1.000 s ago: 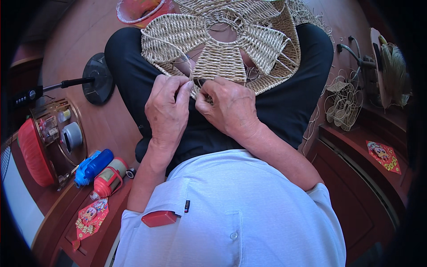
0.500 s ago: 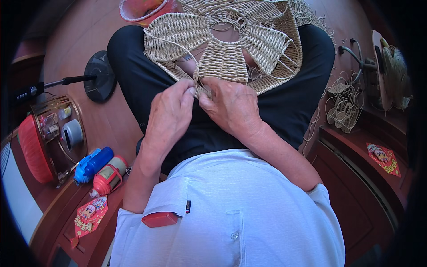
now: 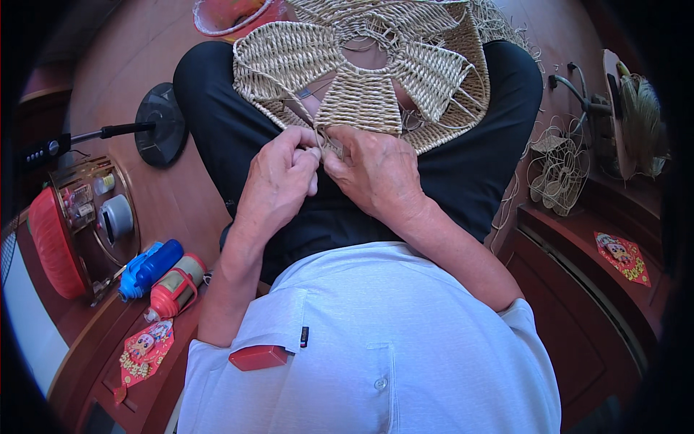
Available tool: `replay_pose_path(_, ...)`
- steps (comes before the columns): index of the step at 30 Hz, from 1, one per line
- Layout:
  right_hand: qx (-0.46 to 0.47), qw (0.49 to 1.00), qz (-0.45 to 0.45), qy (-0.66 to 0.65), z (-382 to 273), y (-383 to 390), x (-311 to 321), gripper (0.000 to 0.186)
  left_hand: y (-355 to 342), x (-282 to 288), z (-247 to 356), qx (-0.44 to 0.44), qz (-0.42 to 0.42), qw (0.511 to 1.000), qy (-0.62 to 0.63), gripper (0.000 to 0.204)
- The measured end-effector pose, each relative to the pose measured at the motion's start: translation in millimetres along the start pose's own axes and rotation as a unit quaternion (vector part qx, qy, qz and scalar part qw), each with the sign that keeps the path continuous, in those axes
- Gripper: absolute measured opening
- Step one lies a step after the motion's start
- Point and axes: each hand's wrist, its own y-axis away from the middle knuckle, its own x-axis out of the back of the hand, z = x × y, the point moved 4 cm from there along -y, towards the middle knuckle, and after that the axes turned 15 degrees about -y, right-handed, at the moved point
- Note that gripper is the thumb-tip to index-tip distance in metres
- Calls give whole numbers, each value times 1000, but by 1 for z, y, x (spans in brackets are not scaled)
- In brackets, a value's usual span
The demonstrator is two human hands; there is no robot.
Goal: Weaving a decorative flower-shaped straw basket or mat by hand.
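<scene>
Across my lap lies a woven straw basket piece [image 3: 359,101], its petal-shaped panels set around a round hole and joined to a braided outer rim [image 3: 448,136]. My left hand [image 3: 278,177] is closed at the near edge, thumb and fingers pinching a straw cord [image 3: 302,108] that runs down from the left panel. Right beside it, my right hand [image 3: 379,170] grips the near woven edge with bent fingers, thumb close to the left fingertips. Both hands hide the exact spot where cord and edge meet. Loose strand ends stick out by the right panel.
A red bucket [image 3: 242,16] stands beyond my left knee. Loose straw [image 3: 502,32] lies at the far right, with tangled cord [image 3: 560,173] nearer. On the left are a black round stand base [image 3: 160,124], a blue bottle [image 3: 159,264] and a red-and-beige flask [image 3: 178,284].
My left hand has turned a little and shifted slightly right, its fingers curling in more. The cord from the left panel now runs straighter to the fingertips. My right hand has barely moved.
</scene>
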Motion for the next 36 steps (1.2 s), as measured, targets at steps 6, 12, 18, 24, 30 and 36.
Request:
replay_pose_path(6,-30,999,-11,-24,2,-3,2,22,-5,6,4,33,-113,993,11,26)
replay_pose_path(12,-54,996,10,-65,2,-2,3,23,-3,10,6,-35,-57,996,-58,23)
replay_pose_path(18,-34,982,-48,-178,-4,9,28,27,13,14,17,-156,144,951,-223,16)
replay_pose_path(24,-127,946,-141,-263,18,40,65,33,18,4,27,-299,197,895,-266,17)
replay_pose_path(30,-181,876,-124,-430,48,57,102,33,12,-4,32,-342,167,885,-268,18)
replay_pose_path(36,-151,825,-15,-544,47,51,129,28,-1,-13,38,-311,119,923,-192,11)
